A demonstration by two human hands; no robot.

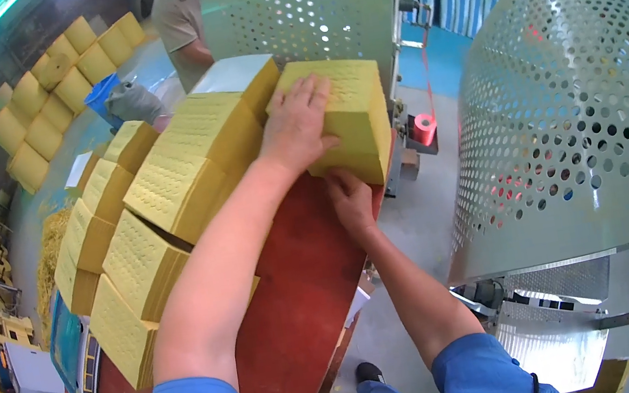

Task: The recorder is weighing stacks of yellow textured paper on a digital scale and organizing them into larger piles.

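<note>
A thick block of stacked yellow paper (350,133) with rows of small embossed marks stands at the far right end of a red table (287,283). My left hand (299,125) lies on its top, fingers stretched out and the thumb over the near side. Down at the block's lower near edge is my right hand (352,200), fingers curled in against it; part of the fingertips is hidden. Just left of the block stand more yellow paper stacks (191,142) in rows, one topped with a white sheet (233,73).
A perforated pale green guard (558,125) bulges at the right; another perforated panel (301,9) rises behind the block. A pink twine spool (425,128) sits beside the table's right edge. A person (182,32) stands beyond. Yellow rolls (55,89) are piled at the far left.
</note>
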